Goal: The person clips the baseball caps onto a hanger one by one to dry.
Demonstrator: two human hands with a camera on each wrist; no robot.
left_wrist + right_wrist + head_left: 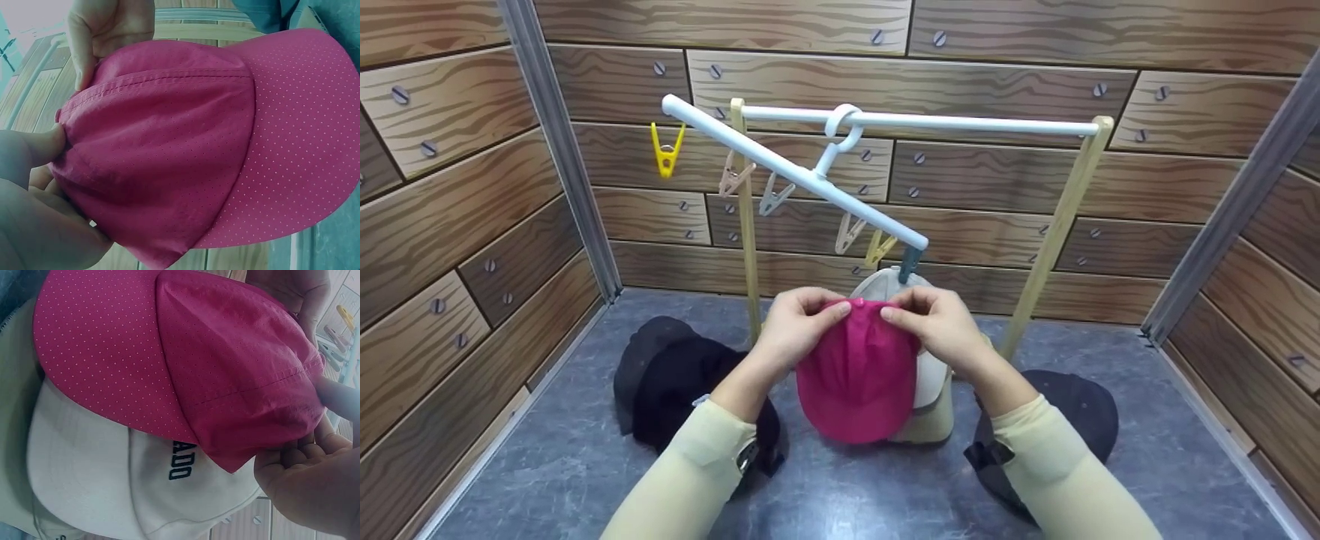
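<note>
Head view: the left hand point(802, 322) and right hand point(939, 322), both closed in thumb-and-finger pinches, hold the pink cap point(851, 382) near eleven and one o'clock on its crown. It hangs, brim at six, before the white cap point(934, 382). The hanger point(802, 178) tilts, its low end at one o'clock from the pink cap; extra weight there could slide it along the rail point(982, 124). A bump could work the white cap loose from the green clip point(910, 264).

Left wrist view: brim at three o'clock; the wrinkled cloth might slip from so narrow a pinch. The crown hides some fingertips.

Right wrist view: the pink cap covers any lettering before "ADO"; the left hand, at one o'clock, is cut off.
</note>
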